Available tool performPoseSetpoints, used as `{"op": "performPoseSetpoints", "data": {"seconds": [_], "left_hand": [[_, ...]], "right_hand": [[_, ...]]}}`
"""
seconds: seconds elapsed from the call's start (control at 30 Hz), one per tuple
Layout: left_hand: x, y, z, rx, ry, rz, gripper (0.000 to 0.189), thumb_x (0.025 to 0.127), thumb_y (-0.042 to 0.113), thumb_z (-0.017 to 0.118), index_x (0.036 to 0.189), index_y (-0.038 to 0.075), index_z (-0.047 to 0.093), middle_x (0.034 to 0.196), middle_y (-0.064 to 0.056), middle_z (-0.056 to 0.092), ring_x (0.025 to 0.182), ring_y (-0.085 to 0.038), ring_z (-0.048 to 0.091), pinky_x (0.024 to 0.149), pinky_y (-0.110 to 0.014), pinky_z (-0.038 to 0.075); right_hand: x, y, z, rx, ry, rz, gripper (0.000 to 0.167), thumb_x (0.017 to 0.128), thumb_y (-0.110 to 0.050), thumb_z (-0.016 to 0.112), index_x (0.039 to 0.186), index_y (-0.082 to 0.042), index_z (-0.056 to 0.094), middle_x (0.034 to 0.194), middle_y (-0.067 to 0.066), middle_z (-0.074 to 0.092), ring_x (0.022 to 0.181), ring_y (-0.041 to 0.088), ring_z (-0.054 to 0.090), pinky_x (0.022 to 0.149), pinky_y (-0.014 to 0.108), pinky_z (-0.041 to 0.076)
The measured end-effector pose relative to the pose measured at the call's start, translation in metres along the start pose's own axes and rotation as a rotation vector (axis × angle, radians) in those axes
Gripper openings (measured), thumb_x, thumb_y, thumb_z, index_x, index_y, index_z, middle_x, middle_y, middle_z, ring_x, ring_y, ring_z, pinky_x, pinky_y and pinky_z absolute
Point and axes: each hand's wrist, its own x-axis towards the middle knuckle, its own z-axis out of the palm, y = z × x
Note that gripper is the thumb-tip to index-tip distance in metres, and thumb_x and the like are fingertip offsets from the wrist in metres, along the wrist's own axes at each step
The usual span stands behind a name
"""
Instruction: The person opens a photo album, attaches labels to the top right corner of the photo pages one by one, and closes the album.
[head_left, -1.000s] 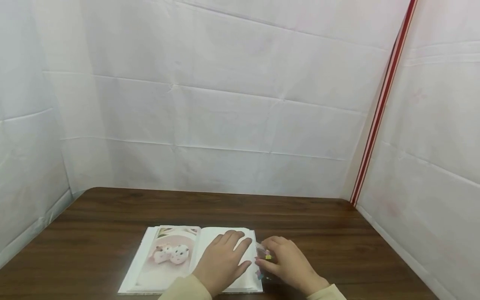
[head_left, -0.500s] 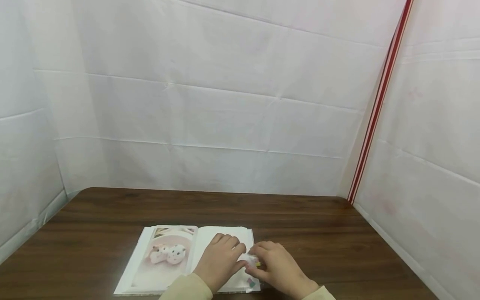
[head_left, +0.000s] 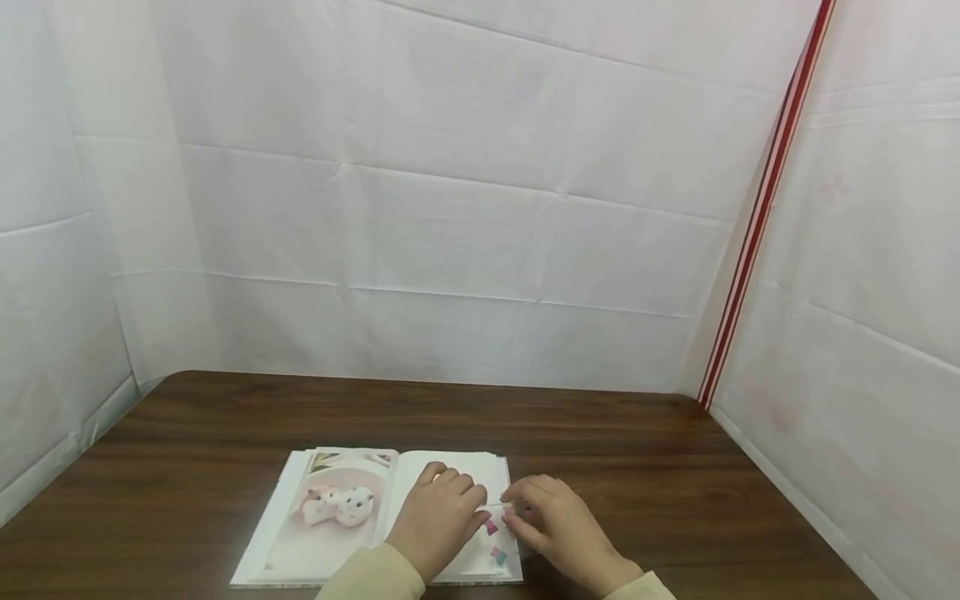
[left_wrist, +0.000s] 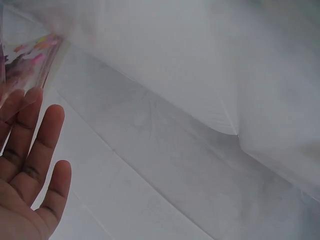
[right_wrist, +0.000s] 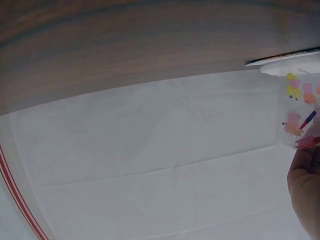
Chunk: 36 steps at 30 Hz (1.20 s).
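Observation:
A clear plastic sheet with small colourful cartoon prints [head_left: 498, 553] is held over the right page of an open book [head_left: 322, 558]. My left hand [head_left: 441, 523] pinches its left side; the thumb reaches toward the sheet, and the other fingers are spread in the left wrist view. My right hand [head_left: 564, 528] pinches the sheet's right edge from beside the book. Yellow, pink and red figures show on the sheet [right_wrist: 292, 127] in the right wrist view, where most of that hand is cut off.
The book's left page bears a photo [head_left: 337, 507] of a pink, spotted pair of objects. It lies on a dark wooden table [head_left: 637, 467]. White cloth walls [head_left: 450, 208] surround the table, with a red-striped band [head_left: 765, 200] at the right corner.
My right hand has brought the plastic sheet leftward from beside the book onto the right page. My left hand's fingers have curled in from lying spread on the page and now hold the sheet.

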Motion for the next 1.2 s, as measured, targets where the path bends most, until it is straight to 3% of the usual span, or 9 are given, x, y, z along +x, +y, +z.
{"op": "performPoseSetpoints", "data": {"seconds": [0.3, 0.6, 0.87, 1.2], "left_hand": [[0.0009, 0.0021, -0.0034, -0.048, -0.054, 0.001, 0.019, 0.078, 0.036, 0.075, 0.086, 0.022, 0.066, 0.08, 0.01, 0.066, 0.078, -0.007, 0.063, 0.086, -0.03, 0.047], [0.0003, 0.0021, -0.0006, -0.002, 0.023, 0.022, 0.018, 0.075, 0.038, 0.076, 0.08, 0.024, 0.065, 0.076, 0.013, 0.065, 0.075, -0.006, 0.062, 0.087, -0.028, 0.045], [-0.0004, 0.0021, -0.0012, 0.002, 0.055, 0.036, 0.017, 0.074, 0.035, 0.078, 0.077, 0.024, 0.065, 0.074, 0.013, 0.065, 0.074, -0.005, 0.062, 0.087, -0.028, 0.046], [-0.0005, 0.0023, -0.0007, 0.011, 0.055, 0.025, 0.015, 0.077, 0.033, 0.076, 0.077, 0.023, 0.064, 0.074, 0.013, 0.066, 0.074, -0.005, 0.063, 0.086, -0.028, 0.046]], "right_hand": [[-0.0012, -0.0019, 0.0016, 0.01, 0.012, -0.004, 0.01, 0.085, -0.019, 0.072, 0.092, -0.018, 0.065, 0.092, -0.009, 0.067, 0.083, 0.003, 0.06, 0.07, 0.019, 0.053], [-0.0001, -0.0027, 0.0046, 0.014, 0.067, -0.073, 0.015, 0.08, -0.016, 0.076, 0.089, -0.018, 0.064, 0.086, -0.01, 0.065, 0.078, 0.003, 0.059, 0.067, 0.014, 0.051], [0.0005, -0.0016, 0.0061, -0.007, 0.118, -0.15, 0.017, 0.079, -0.013, 0.077, 0.087, -0.019, 0.063, 0.084, -0.011, 0.064, 0.077, 0.003, 0.058, 0.067, 0.012, 0.048], [0.0006, -0.0001, 0.0078, -0.003, 0.138, -0.161, 0.017, 0.078, -0.016, 0.077, 0.089, -0.018, 0.063, 0.087, -0.01, 0.064, 0.077, 0.006, 0.06, 0.069, 0.006, 0.046]]}}
